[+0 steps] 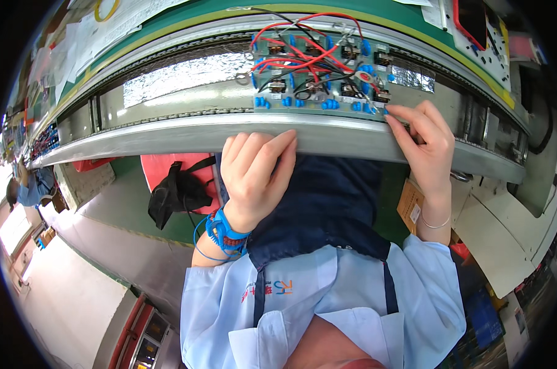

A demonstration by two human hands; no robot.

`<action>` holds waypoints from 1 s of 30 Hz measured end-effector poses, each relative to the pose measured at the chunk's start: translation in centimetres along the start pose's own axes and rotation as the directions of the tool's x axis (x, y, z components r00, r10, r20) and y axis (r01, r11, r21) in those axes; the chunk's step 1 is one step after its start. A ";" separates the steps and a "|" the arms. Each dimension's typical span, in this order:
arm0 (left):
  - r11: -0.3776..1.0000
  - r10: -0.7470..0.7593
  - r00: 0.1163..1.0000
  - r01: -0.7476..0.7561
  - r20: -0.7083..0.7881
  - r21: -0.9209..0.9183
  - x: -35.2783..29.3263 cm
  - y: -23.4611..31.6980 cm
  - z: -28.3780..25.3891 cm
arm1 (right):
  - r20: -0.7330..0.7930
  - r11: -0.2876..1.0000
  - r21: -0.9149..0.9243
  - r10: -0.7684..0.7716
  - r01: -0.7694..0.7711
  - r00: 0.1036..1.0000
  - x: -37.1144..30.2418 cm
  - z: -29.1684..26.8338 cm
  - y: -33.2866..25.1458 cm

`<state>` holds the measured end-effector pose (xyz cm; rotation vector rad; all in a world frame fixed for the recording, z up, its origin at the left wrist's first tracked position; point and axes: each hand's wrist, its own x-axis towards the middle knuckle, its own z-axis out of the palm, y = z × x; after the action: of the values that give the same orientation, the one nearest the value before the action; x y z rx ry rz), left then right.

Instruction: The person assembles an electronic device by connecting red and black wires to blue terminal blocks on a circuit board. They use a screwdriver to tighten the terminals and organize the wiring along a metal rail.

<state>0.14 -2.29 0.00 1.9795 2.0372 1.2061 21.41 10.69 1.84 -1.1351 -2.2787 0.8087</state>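
Note:
A green circuit board panel [278, 106] lies across the conveyor, filled with blue disc parts, small black transformers, and red and black wires [315, 60] with ring ends. At the panel's near right corner, my right hand [429, 138] pinches a small blue component [386, 112] between thumb and forefinger; its legs cannot be made out. My left hand [254, 169] is closed over the near metal rail [333, 138], thumb and forefinger tips together, just short of the board. Whether anything small sits in that pinch is hidden.
Shiny foil sheets [186, 79] lie on the conveyor on both sides of the panel. A blue wrist strap [220, 230] with a cord circles my left wrist. A black bag [174, 194] rests on a red seat below the rail. Papers and a red-edged tray [472, 24] lie beyond.

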 end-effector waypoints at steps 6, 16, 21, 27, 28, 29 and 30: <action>1.000 -0.027 0.999 0.028 -0.041 0.013 0.1 -0.5 0.1 | 0.029 0.999 -0.046 0.031 -0.030 0.999 -0.2 -0.5 0.1; 0.997 -0.037 0.998 0.035 0.040 0.065 2.4 -0.5 0.8 | -0.052 0.999 -0.010 0.037 -0.038 0.998 -0.6 -1.3 0.8; 0.999 -0.031 0.997 0.032 -0.066 0.015 2.1 -0.6 1.0 | -0.085 0.999 -0.019 0.034 -0.035 0.996 -0.6 -1.7 1.2; 0.996 -0.072 0.991 0.077 -0.116 0.035 2.1 -1.5 0.2 | -0.115 1.000 0.000 0.020 -0.020 0.993 0.1 -2.2 1.6; 0.999 -0.039 0.989 0.042 -0.141 0.022 2.2 -1.6 0.2 | -0.116 1.000 0.005 0.013 -0.012 0.993 0.4 -2.3 1.4; 1.000 -0.006 0.986 0.008 -0.166 0.011 2.3 -1.7 0.1 | -0.117 1.000 0.010 0.006 -0.005 0.993 0.7 -2.4 1.3; 0.999 -0.007 0.985 0.013 -0.173 0.033 2.5 -1.5 -0.3 | -0.126 1.000 0.004 -0.014 0.015 0.992 1.1 -2.6 1.3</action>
<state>-1.74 -0.03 0.55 1.9390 2.1563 1.3962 23.13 12.97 3.02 -1.1329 -2.1777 0.7161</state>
